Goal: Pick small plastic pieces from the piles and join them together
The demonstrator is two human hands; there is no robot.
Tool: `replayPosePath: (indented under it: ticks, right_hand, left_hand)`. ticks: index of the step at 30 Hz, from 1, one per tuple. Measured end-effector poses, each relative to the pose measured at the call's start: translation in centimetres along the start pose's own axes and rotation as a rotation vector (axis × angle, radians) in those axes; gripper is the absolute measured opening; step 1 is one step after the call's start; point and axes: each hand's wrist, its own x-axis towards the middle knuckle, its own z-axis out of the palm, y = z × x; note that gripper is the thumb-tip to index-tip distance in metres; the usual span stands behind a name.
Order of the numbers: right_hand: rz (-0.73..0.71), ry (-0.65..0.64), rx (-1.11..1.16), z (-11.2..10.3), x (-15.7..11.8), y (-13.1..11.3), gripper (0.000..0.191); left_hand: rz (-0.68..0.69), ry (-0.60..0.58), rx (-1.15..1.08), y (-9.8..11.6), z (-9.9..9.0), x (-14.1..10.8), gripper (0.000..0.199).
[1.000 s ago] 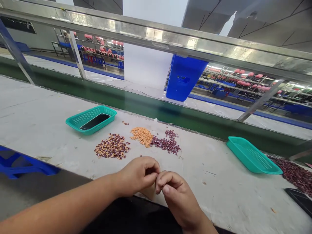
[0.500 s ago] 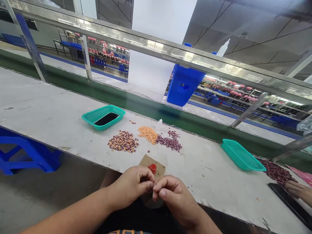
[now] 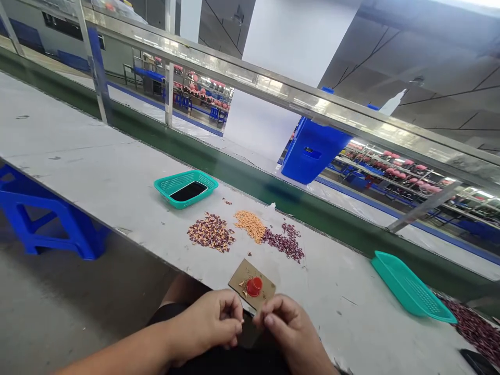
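Observation:
My left hand point(image 3: 213, 323) is closed in a pinch, with a tiny pale bit showing at the fingertips, too small to name. Close beside it, my right hand point(image 3: 291, 328) pinches with thumb and forefinger; whatever lies between them is hidden. The two hands are slightly apart, at the table's near edge. Just beyond them a brown board point(image 3: 247, 270) carries a red cup-shaped piece point(image 3: 254, 286) with small crumbs around it. Farther back lie a pile of mixed purple-and-orange small pieces point(image 3: 211, 232), a pile of orange pieces point(image 3: 250, 225) and a pile of dark purple pieces point(image 3: 284, 244).
A green basket point(image 3: 164, 187) holding a dark phone-like slab point(image 3: 189, 191) stands back left. Another green basket point(image 3: 410, 289) sits at right, beside a dark red heap point(image 3: 478, 330). A blue stool point(image 3: 50, 224) is at left; a metal rail point(image 3: 269, 86) runs behind the table.
My fingertips, close together before, have drawn apart. The view has shifted, so the table's things appear lower and farther right. The other person's hand at the right has left the picture.

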Motion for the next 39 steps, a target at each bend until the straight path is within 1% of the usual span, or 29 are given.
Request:
replayPosePath:
  ticks: [1, 2, 4, 6, 9, 12, 14, 16, 18, 20, 23, 26, 33, 39]
  right_hand:
    - [-0.027, 0.097, -0.155, -0.6, 0.5, -0.3, 0.013]
    - [-0.056, 0.159, -0.302, -1.1, 1.1, -0.6, 0.010]
    - [-0.120, 0.209, -0.550, -1.9, 2.2, -0.7, 0.007]
    - [-0.169, 0.216, -0.721, -2.3, 3.2, -0.5, 0.007]
    - [-0.177, 0.197, -0.872, -2.3, 3.9, 0.0, 0.010]
    - [-0.167, 0.142, -0.940, -2.0, 4.0, 0.0, 0.012]
    - [-0.173, 0.129, -0.969, -2.0, 3.9, -0.3, 0.013]
    - [-0.178, 0.118, -0.980, -1.9, 3.8, -0.6, 0.013]
    - [-0.188, 0.093, -0.940, -1.8, 3.7, -0.8, 0.013]
    - [-0.209, 0.085, -0.827, -1.6, 3.4, -0.9, 0.012]
    - [-0.254, 0.102, -0.598, -1.0, 3.0, -0.7, 0.011]
    - [-0.305, 0.116, -0.470, -0.5, 2.7, -0.3, 0.010]
    - [-0.339, 0.111, -0.409, 0.1, 2.8, 0.1, 0.008]
    - [-0.358, 0.118, -0.403, 0.4, 2.8, 0.0, 0.007]
  left_hand:
    - [0.007, 0.028, -0.062, 0.1, -0.1, 0.2, 0.010]
    - [0.018, 0.053, -0.110, 0.2, -0.2, 0.3, 0.011]
    - [0.037, 0.092, -0.167, 0.4, -0.4, 0.6, 0.012]
    - [0.043, 0.115, -0.200, 0.4, -0.5, 0.8, 0.013]
    - [0.046, 0.131, -0.232, 0.1, -0.5, 1.2, 0.014]
    - [0.039, 0.125, -0.253, -0.3, -0.6, 1.6, 0.013]
    - [0.030, 0.112, -0.261, -0.4, -0.6, 2.0, 0.013]
    - [0.021, 0.100, -0.269, -0.4, -0.6, 2.3, 0.014]
    - [0.015, 0.089, -0.276, -0.3, -0.5, 2.5, 0.014]
    - [0.017, 0.080, -0.287, -0.3, -0.4, 2.7, 0.015]
    - [0.011, 0.081, -0.310, -0.3, -0.2, 2.9, 0.016]
    - [0.009, 0.089, -0.321, -0.2, 0.0, 3.0, 0.017]
    - [0.029, 0.067, -0.337, -0.3, 0.1, 3.1, 0.024]
    - [0.034, 0.062, -0.343, -0.5, 0.2, 3.0, 0.024]
